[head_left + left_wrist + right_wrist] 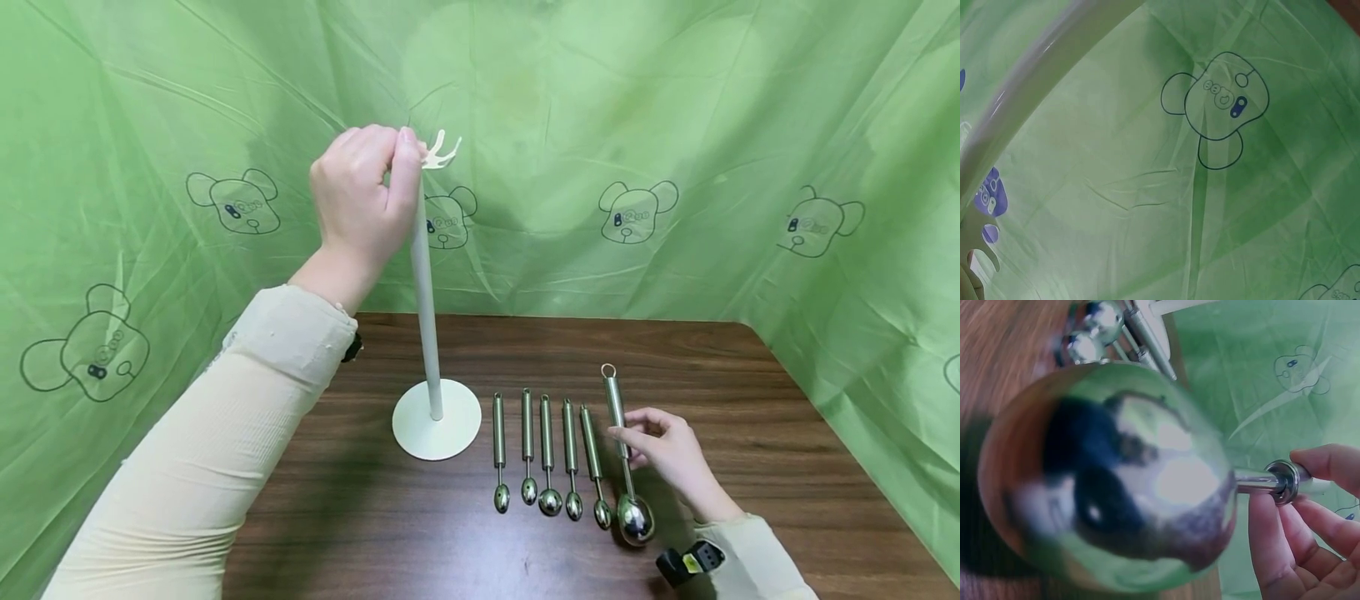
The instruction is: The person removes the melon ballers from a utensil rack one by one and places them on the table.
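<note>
My left hand (pixel 366 193) is curled round the top of a white stand (pixel 425 308), and pale curved hooks (pixel 441 152) poke out past the thumb. In the left wrist view the stand's pole (pixel 1025 84) crosses the upper left corner; little of that hand shows. With thumb and fingers, my right hand (pixel 671 452) pinches the handle of a large shiny metal scoop (pixel 614 402), its ring end pointing away and its round bowl nearest me. That bowl (pixel 1110 481) fills much of the right wrist view, rounded side to the camera. Whether it touches the table cannot be told.
Several smaller metal scoops (pixel 551 502) lie side by side, left of the large one. The stand's round white base (pixel 450 446) rests on the brown wooden table (pixel 360 533) to their left. Green cloth (pixel 540 100) with printed bear heads hangs behind and at both sides.
</note>
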{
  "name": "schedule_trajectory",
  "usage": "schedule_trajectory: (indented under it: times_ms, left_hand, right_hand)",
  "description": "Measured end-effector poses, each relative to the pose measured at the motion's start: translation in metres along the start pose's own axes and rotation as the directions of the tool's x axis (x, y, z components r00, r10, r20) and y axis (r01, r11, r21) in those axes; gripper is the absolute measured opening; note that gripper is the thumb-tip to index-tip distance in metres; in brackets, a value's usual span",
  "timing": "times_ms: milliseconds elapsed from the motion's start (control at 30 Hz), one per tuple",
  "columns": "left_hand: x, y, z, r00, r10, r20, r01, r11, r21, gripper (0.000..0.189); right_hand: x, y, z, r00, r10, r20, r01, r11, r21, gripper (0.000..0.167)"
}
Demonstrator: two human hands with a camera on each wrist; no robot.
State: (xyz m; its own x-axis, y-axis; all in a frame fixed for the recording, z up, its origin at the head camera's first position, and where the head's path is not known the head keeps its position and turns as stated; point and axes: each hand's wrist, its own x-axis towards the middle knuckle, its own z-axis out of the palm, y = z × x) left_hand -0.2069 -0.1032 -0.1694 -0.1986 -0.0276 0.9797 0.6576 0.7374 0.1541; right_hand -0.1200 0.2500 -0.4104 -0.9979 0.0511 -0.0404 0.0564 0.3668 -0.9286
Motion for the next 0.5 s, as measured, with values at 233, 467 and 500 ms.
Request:
schedule_trajectory:
  times_ms: [233, 467, 500]
  left_hand:
    - [-0.001, -0.002, -0.001, 1.0, -0.002, -0.005, 0.002, 1.0, -0.002, 0.047]
    - [-0.001, -0.002, 0.001, 1.0, 0.01, -0.018, -0.01, 1.0, -0.012, 0.046]
    - [-0.001, -0.002, 0.001, 1.0, 0.01, -0.02, -0.01, 1.0, -0.014, 0.046]
  right_hand:
    - [0.006, 0.008, 0.0, 0.999, 0.035, 0.024, -0.034, 0.999, -0.035, 0.036]
    - [0.012, 0.02, 0.001, 0.997, 0.057, 0.046, -0.053, 0.995, -0.088, 0.034]
    - [0.013, 0.021, 0.001, 0.997, 0.06, 0.048, -0.055, 0.994, -0.094, 0.034]
